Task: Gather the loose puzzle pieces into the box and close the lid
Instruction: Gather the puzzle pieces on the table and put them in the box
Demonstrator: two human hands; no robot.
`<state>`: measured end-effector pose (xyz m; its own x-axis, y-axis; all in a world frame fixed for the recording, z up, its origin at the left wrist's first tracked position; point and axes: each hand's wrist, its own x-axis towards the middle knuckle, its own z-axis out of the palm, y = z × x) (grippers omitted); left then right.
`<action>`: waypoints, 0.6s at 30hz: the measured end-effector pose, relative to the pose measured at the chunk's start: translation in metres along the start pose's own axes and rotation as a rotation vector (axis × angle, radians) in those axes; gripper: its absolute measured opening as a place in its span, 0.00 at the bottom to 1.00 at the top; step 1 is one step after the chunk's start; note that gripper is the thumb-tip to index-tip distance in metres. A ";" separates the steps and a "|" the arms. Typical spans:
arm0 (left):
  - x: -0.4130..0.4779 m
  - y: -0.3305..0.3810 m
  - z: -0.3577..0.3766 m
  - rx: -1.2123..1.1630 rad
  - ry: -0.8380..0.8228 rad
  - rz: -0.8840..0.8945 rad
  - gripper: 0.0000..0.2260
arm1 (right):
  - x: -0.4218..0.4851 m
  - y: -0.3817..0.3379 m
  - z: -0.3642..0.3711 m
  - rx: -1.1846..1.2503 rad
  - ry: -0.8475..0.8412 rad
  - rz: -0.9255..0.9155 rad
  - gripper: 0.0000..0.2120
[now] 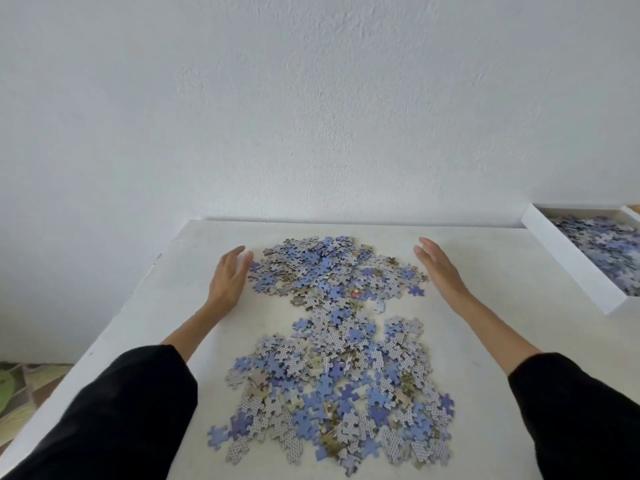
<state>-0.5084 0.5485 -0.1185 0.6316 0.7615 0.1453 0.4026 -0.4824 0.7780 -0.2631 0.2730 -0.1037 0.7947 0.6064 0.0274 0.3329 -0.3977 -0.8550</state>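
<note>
Loose blue and grey puzzle pieces [332,355] lie spread over the middle of a white table [485,299], in a far heap and a wider near heap. My left hand [230,277] stands on its edge at the far heap's left side, fingers straight, touching the outer pieces. On the heap's right side my right hand [438,268] is held the same way, fingers straight, just beside the pieces. Neither hand holds anything. The white box [571,261] sits at the table's far right, open, with many pieces inside. No lid is in view.
A white wall [311,116] rises right behind the table's far edge. The table's left edge drops to a patterned floor [20,393] at the lower left. Black sleeves cover both forearms at the bottom of the view.
</note>
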 end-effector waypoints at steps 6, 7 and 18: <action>0.020 0.014 0.009 0.015 -0.111 0.024 0.45 | 0.039 -0.013 0.018 -0.066 -0.156 -0.055 0.25; 0.024 0.017 0.011 0.012 -0.131 0.031 0.48 | 0.046 -0.019 0.022 -0.098 -0.192 -0.053 0.25; 0.038 0.030 0.030 0.051 -0.335 0.131 0.37 | 0.060 -0.040 0.081 -0.289 -0.374 -0.315 0.22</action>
<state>-0.4525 0.5500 -0.1075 0.8585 0.5121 0.0268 0.3314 -0.5940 0.7330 -0.2699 0.3814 -0.1096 0.4179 0.9080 0.0281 0.6924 -0.2983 -0.6570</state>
